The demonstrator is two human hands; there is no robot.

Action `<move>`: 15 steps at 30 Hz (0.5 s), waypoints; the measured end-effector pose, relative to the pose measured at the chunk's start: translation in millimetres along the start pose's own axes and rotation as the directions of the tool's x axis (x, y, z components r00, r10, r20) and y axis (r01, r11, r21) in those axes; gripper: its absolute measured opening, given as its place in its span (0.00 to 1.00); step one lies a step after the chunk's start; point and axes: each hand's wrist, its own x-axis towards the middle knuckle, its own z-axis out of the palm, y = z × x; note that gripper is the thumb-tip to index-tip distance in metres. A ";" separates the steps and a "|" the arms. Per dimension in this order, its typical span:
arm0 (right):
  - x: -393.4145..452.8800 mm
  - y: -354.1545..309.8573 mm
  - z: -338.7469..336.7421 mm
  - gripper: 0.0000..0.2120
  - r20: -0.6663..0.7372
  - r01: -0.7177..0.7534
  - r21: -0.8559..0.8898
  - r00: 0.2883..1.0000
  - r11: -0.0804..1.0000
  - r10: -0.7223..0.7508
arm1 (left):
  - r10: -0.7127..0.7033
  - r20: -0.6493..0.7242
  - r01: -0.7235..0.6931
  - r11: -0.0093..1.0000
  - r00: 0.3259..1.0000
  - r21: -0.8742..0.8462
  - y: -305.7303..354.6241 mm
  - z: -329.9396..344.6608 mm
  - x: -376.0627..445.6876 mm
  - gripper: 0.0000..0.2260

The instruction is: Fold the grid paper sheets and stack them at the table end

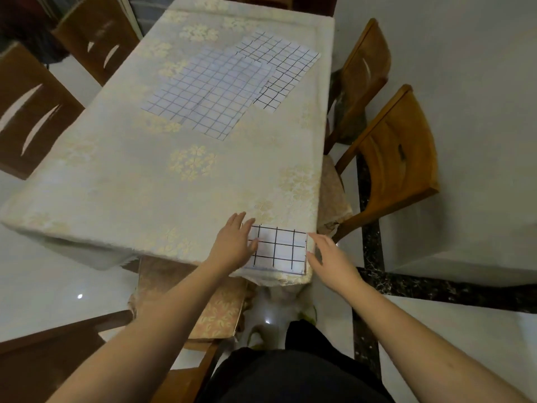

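Note:
A folded grid paper sheet (pixel 280 248) lies flat at the near right corner of the table (pixel 122 175). My left hand (pixel 234 242) rests on its left edge with fingers spread. Just off its right edge, at the table corner, my right hand (pixel 329 258) hovers with fingers loosely apart, holding nothing. Farther up the table lie unfolded sheets: a large one with faint blue lines (pixel 203 88) overlaps a sheet with dark black lines (pixel 286 64) near the far right edge.
A pale floral cloth covers the table. Wooden chairs (pixel 398 161) stand along the right side, darker chairs (pixel 32 112) on the left. A cushioned chair (pixel 215 312) sits under the near end, by my legs. The floor is glossy white tile.

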 end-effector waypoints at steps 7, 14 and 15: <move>-51.0 -22.2 4.4 0.25 -0.038 -0.009 -0.315 0.999 0.949 -0.003 | 0.112 -0.066 -0.103 0.987 0.991 0.124 35.3 -9.8 -67.8 0.32; -85.0 -31.7 9.1 0.24 -0.068 0.116 -0.397 0.986 0.911 -0.155 | 0.088 0.038 -0.093 0.977 0.995 0.190 60.7 -2.1 -112.0 0.26; -88.8 -29.5 8.0 0.24 -0.066 0.137 -0.400 0.982 0.906 -0.177 | 0.071 0.043 -0.078 0.977 0.997 0.200 64.7 2.1 -117.5 0.26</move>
